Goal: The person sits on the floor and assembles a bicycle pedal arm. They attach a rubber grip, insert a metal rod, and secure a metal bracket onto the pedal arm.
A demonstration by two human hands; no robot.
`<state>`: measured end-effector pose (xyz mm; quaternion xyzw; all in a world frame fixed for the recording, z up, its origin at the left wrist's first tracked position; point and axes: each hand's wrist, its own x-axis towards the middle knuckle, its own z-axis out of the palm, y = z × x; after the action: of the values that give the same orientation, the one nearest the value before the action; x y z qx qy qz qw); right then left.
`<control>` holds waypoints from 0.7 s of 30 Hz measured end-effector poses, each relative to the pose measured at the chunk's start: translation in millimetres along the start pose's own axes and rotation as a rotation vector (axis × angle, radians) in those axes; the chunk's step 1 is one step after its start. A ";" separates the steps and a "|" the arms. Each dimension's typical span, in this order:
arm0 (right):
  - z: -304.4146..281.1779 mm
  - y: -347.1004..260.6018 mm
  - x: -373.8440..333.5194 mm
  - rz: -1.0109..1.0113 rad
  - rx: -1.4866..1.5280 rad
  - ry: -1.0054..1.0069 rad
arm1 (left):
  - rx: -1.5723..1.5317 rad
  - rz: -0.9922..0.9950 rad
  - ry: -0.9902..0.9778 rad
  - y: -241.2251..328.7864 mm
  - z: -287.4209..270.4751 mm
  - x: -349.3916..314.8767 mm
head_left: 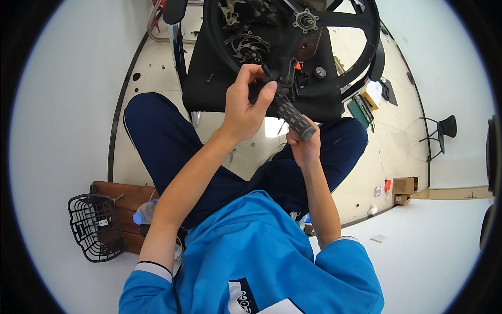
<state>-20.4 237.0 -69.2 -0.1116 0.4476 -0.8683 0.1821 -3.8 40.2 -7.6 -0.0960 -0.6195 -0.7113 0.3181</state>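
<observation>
A black ribbed handlebar grip [293, 116] slants down toward me, in front of a black seat. My right hand [306, 146] is closed around its near end, fingers partly hidden behind it. At the inner end of the grip my left hand [244, 107] is closed, with thumb and fingers on a small dark fitting [267, 72] whose kind I cannot make out. Just beyond lie a silver brake disc [248, 48] and a large black spoked wheel [361, 57] with an exposed hub [306, 21].
The wheel rests on a black chair seat [206, 86] holding a bolt [210, 78] and a round metal part [320, 72]. Right of it, a green case [360, 111] and white box [372, 94] lie on the floor. A black basket [97, 227] and bottle [146, 212] stand lower left.
</observation>
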 end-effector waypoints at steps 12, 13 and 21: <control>28.4 9.3 12.1 -0.204 -0.246 0.300 | -0.048 -0.007 -0.079 -3.4 -0.6 5.6; 32.3 10.0 12.8 -0.222 -0.255 0.328 | -0.040 0.008 -0.078 -4.9 -0.8 7.0; 32.4 18.2 18.4 -0.370 -0.314 0.352 | -0.054 -0.033 -0.110 -9.6 -5.8 8.4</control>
<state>-21.6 195.8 -64.9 -0.0659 0.5734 -0.8128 -0.0794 -14.4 32.2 -12.3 -0.1332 -0.6180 -0.7266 0.2691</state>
